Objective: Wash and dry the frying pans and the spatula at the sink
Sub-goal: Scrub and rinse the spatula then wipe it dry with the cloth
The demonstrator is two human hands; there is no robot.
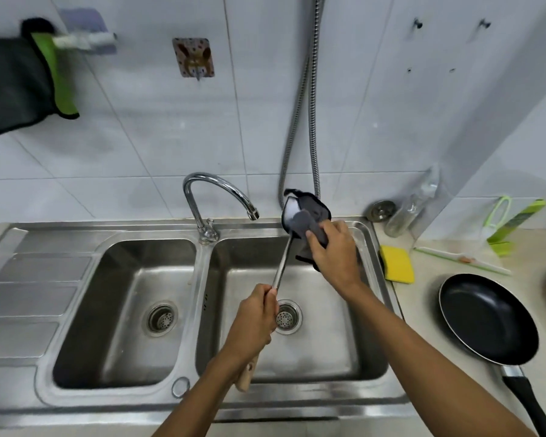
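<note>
Your bench (431, 270) is carrying a black frying pan (487, 320), a yellow sponge (398, 264) and a clear bottle (402, 217), right of the sink (312, 395).

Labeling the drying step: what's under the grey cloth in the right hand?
The head of the spatula: its pale face shows at the upper left of the grey cloth. The cloth and the right hand cover the rest.

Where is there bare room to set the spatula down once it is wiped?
The ribbed drainboard left of the left basin is bare, as is that basin. The right counter is crowded with sponge, frying pan and bottle.
</note>
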